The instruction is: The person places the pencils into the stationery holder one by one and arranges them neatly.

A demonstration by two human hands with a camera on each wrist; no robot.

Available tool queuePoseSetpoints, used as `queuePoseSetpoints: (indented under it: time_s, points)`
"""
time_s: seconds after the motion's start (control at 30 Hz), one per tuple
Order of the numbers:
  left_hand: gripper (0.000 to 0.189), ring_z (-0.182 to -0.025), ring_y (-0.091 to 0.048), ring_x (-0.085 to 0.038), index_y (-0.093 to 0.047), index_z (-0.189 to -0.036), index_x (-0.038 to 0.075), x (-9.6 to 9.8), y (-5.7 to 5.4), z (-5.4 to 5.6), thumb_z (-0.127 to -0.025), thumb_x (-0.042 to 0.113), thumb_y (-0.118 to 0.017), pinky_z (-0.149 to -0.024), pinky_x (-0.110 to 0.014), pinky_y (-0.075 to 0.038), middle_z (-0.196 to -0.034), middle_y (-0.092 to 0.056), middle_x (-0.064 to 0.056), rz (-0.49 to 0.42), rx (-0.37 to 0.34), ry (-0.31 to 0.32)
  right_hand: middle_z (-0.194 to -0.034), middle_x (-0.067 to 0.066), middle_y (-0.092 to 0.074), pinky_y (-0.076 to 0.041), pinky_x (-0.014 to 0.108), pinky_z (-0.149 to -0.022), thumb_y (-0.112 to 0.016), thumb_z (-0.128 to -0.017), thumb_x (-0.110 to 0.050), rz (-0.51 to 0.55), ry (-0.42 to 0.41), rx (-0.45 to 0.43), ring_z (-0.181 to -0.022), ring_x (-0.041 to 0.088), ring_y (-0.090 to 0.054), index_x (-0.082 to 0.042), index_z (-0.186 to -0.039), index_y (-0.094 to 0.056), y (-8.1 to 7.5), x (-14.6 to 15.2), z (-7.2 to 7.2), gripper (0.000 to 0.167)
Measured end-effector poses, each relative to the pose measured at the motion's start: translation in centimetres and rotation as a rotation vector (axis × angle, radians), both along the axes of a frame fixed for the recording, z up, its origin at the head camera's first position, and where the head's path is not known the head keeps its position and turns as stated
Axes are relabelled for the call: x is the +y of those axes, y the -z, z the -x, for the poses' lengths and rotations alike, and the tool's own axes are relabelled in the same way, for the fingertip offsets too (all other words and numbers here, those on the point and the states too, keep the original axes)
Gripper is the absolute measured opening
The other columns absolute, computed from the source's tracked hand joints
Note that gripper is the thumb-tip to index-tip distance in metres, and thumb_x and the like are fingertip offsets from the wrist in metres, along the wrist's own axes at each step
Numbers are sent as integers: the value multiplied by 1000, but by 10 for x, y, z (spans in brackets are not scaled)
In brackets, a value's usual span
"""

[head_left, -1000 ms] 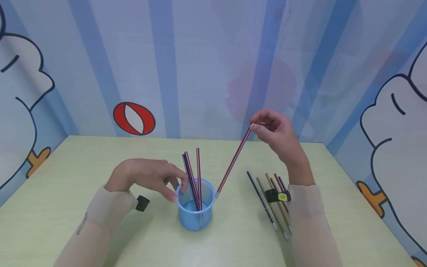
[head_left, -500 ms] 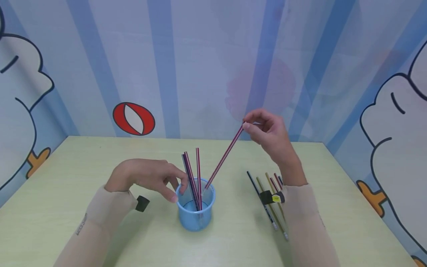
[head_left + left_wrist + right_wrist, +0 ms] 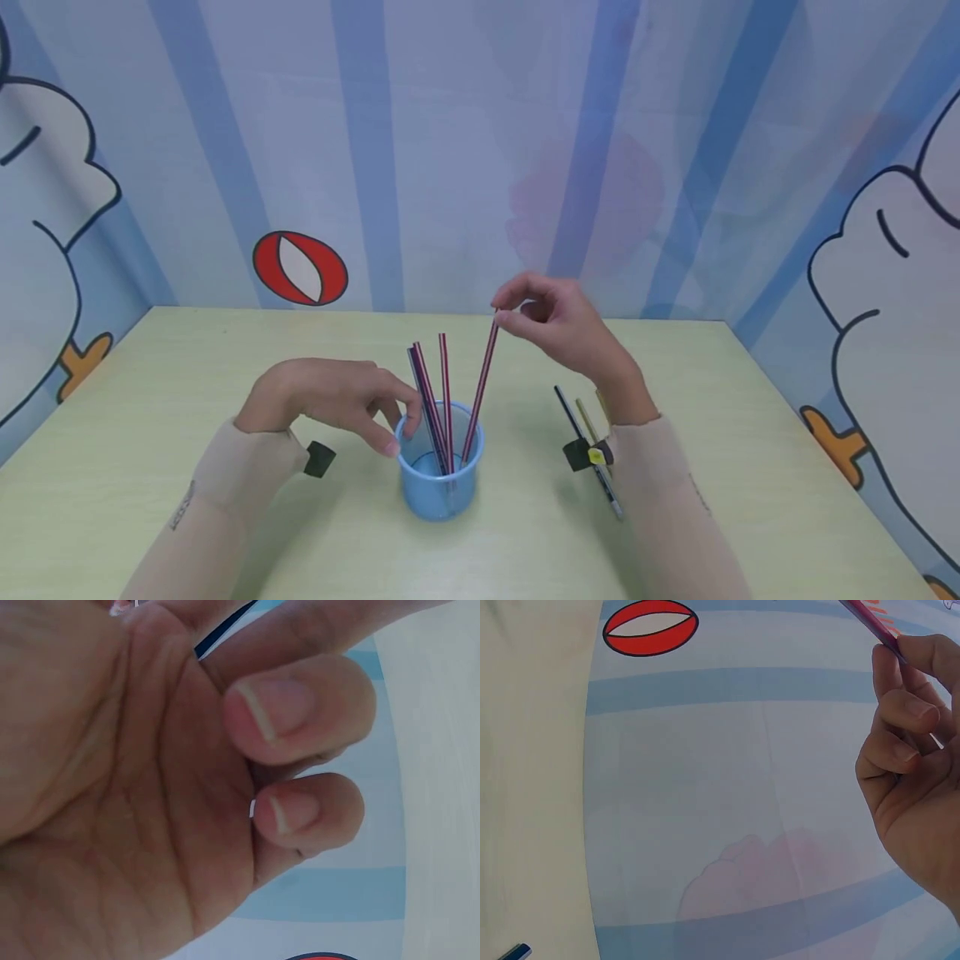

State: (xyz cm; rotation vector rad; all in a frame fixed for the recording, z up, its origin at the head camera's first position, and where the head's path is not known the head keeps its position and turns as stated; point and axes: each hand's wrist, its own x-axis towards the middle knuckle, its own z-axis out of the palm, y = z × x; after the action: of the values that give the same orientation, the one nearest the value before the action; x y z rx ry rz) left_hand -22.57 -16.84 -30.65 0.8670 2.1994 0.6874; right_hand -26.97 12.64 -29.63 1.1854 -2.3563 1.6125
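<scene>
In the head view a light blue plastic cup (image 3: 439, 500) stands on the table, with several slim striped pencils (image 3: 446, 367) leaning inside it, red and dark blue. My left hand (image 3: 348, 396) holds the cup's left rim, thumb at the outside and index finger over the edge. In the left wrist view two fingers (image 3: 300, 709) are curled, and the cup is out of sight. My right hand (image 3: 562, 325) pinches a red striped pencil (image 3: 482, 383) by its upper end. That pencil's lower end is within the cup, near the right side. The right wrist view shows thumb and forefinger on the pencil (image 3: 871, 619).
Right of the cup, a dark pencil (image 3: 567, 407) and gold pencils (image 3: 587, 419) lie on the pale table (image 3: 187, 367), partly hidden by my right forearm (image 3: 667, 492). A striped backdrop (image 3: 450, 167) rises behind the table.
My right hand has moved left and down, bringing the pencil from outside the cup's right rim to inside it, now more upright. The left hand stays where it was.
</scene>
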Motion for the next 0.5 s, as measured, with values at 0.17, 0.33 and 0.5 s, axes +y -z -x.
queuePoseSetpoints:
  time_s: [0.17, 0.33, 0.5]
  points:
    - [15, -92, -66, -21, -66, -98, 18, 1, 2, 1, -89, 23, -77, -76, -38, -45, -113, -72, 2, -5, -1, 12, -98, 2, -67, -42, 30, -58, -67, -96, -10, -87, -61, 11, -58, 20, -46, -12, -103, -70, 6, -11, 0, 8]
    - [14, -95, -67, -19, -66, -97, 19, 2, 1, 1, -90, 23, -76, -77, -38, -47, -114, -72, 2, -4, 5, 19, -99, 1, -67, -43, 29, -59, -67, -96, -10, -138, -114, 11, -59, 19, -50, -12, -104, -70, 12, -20, 1, 9]
    - [13, -95, -67, -14, -66, -97, 20, 2, 2, 2, -90, 23, -76, -76, -37, -47, -114, -71, 2, -13, 9, 34, -100, 0, -68, -48, 31, -63, -68, -96, -11, -183, -127, -9, -70, 17, -61, -14, -111, -68, 15, -25, 0, 15]
